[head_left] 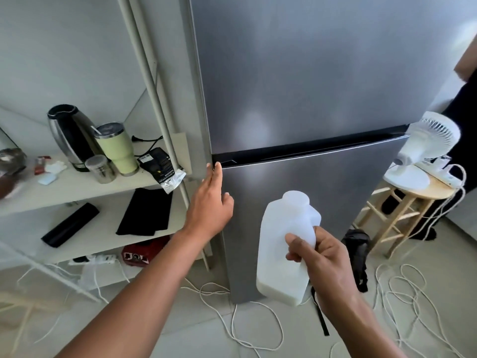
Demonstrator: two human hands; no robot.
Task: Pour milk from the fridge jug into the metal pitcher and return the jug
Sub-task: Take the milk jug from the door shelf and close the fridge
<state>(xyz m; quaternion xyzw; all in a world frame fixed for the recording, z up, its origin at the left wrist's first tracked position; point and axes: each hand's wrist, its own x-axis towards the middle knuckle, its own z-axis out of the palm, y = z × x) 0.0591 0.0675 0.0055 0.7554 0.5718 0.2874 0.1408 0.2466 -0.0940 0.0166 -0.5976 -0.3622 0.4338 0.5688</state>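
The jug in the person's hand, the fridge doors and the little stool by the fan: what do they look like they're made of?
The jug, held by the right hand, looks like translucent white plastic: matte and cloudy, with milk showing near its base. The fridge doors look like brushed grey metal or a metal-look finish, with soft, blurred reflections. The stool appears to be pale unpainted wood, with visible rungs and legs.

Hidden behind the curled fingers of the right hand: the handle of the milk jug. Cut off by the top edge: the fridge, closed, contents unseen. Blurred and clipped at the left edge, a brown object beyond telling; clipped at the right edge, a dark-clothed person.
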